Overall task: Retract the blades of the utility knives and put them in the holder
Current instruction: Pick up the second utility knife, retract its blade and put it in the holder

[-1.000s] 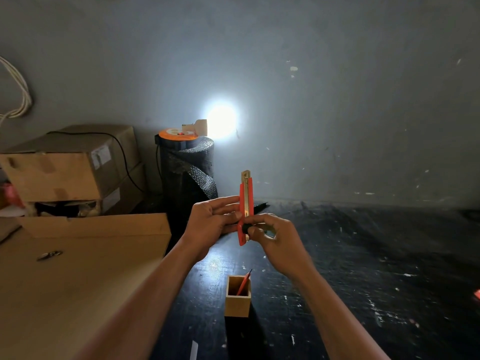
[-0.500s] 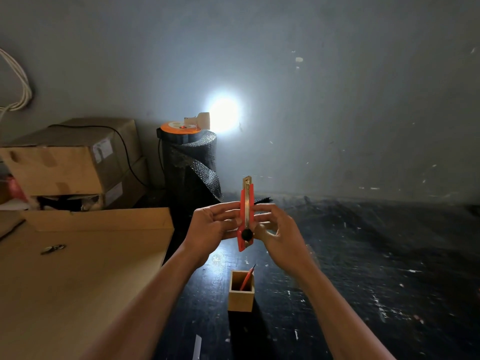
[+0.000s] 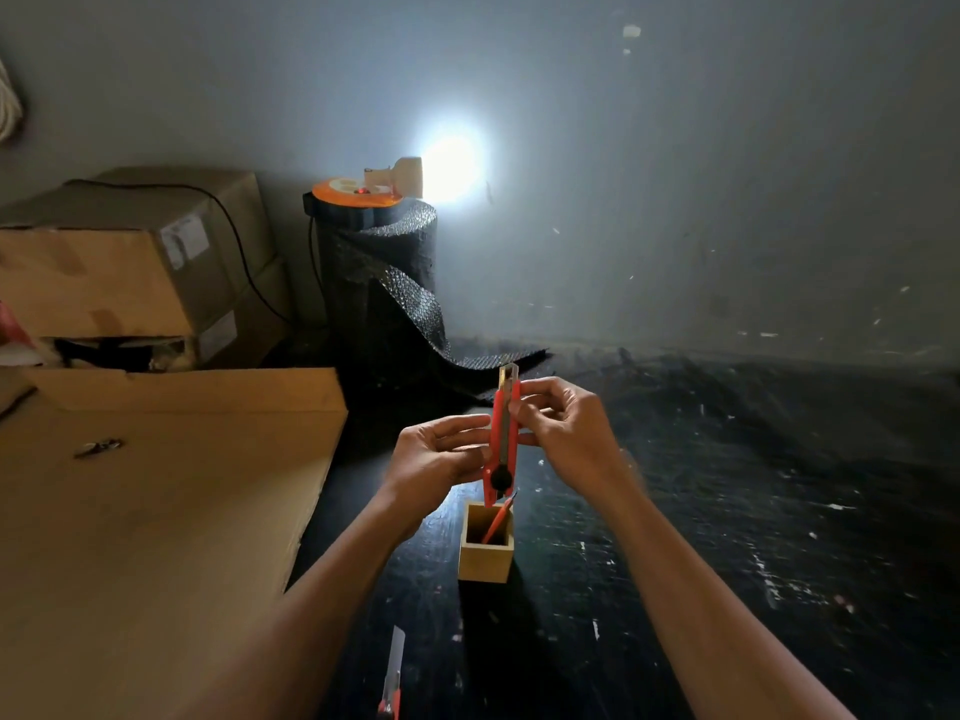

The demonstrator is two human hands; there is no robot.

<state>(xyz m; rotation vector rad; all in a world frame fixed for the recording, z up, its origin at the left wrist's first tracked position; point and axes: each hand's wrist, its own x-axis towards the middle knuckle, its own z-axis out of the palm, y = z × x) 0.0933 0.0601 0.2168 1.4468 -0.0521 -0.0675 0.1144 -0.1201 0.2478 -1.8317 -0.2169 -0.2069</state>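
Observation:
I hold a red utility knife (image 3: 503, 439) upright above the wooden holder (image 3: 487, 556). My left hand (image 3: 434, 454) grips its lower half from the left. My right hand (image 3: 563, 431) pinches its upper half from the right. Only a short blade tip shows at the top, and the black slider knob sits near the bottom. Inside the square holder leans another red knife (image 3: 497, 522). A third knife (image 3: 393, 678), its blade extended, lies on the dark floor at the bottom edge.
A large flat cardboard sheet (image 3: 156, 511) with a small metal piece (image 3: 97, 447) on it fills the left. Stacked cardboard boxes (image 3: 130, 262) and a black bubble-wrap roll (image 3: 379, 283) topped by an orange reel stand behind. A bright lamp glares on the wall.
The knife has come down towards the holder. My right hand has shifted from the slider near the knife's bottom up to its upper half. The third knife on the floor has entered the view.

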